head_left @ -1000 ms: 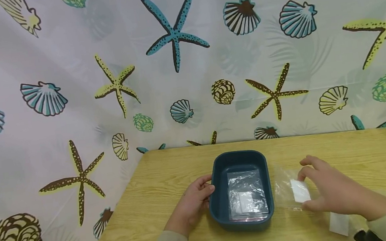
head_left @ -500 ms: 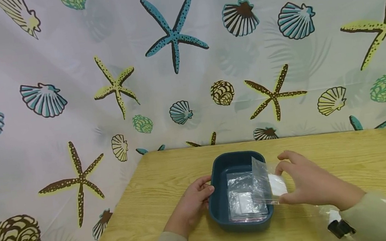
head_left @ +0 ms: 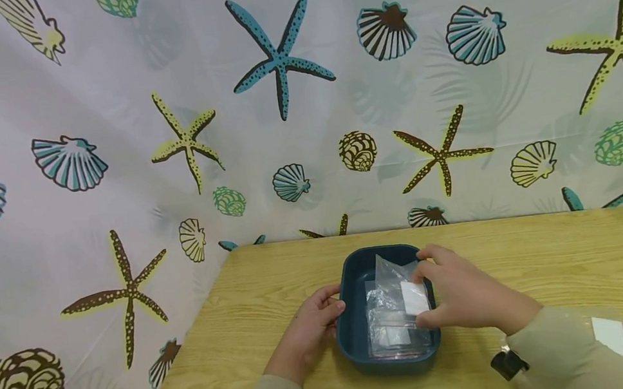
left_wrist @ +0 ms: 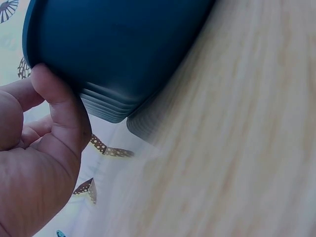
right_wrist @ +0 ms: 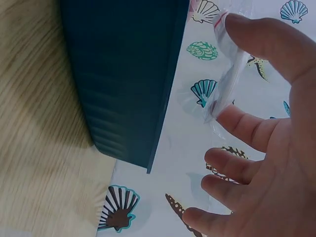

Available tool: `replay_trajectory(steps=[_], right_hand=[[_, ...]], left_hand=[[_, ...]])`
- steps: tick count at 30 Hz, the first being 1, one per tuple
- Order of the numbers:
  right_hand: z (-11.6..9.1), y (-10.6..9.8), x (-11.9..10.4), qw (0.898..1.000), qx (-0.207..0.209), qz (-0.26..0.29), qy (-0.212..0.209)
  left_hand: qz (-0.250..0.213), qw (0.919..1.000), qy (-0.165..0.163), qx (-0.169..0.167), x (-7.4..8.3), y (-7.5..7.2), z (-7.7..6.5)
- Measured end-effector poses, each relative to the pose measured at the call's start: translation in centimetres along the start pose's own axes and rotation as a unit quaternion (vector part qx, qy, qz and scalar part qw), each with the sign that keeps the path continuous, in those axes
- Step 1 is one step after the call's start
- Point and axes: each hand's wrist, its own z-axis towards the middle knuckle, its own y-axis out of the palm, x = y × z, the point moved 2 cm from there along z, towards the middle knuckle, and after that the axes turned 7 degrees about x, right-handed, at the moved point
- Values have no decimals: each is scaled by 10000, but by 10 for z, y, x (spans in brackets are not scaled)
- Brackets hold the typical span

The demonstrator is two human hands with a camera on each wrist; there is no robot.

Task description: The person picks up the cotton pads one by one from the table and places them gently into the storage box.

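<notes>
A dark blue plastic bin [head_left: 359,344] stands on the wooden table; my left hand [head_left: 316,324] holds it at its left side, thumb and fingers at the rim. In the left wrist view the thumb and fingers [left_wrist: 59,108] lie against the bin's wall. My right hand [head_left: 463,289] is over the bin's right rim. Between thumb and index finger it pinches a clear zip bag [right_wrist: 229,64] with a white label, the other fingers spread. Inside the bin lies another clear zip bag [head_left: 388,344] with a white piece, partly covered by the pinched one.
Another clear bag with a white rectangle [head_left: 611,336] lies on the table at the right, partly behind the right sleeve [head_left: 576,350]. A curtain [head_left: 303,124] printed with starfish and shells hangs behind the table [head_left: 558,255].
My right hand has carried the zip bag left from the table to over the bin, above the other bag. My left hand has stayed on the bin's rim.
</notes>
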Motion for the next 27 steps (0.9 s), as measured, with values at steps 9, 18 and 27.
replay_trajectory(steps=[9, 18, 27], right_hand=[[8, 13, -3, 9999, -60, -93, -42], [10, 16, -4, 9997, -210, -18, 92], [8, 16, -2, 9996, -266, -95, 92]], left_hand=[[-73, 10000, -24, -19, -1, -1, 1], [-78, 10000, -48, 20, -2, -1, 1], [193, 9997, -112, 111, -1, -2, 1]])
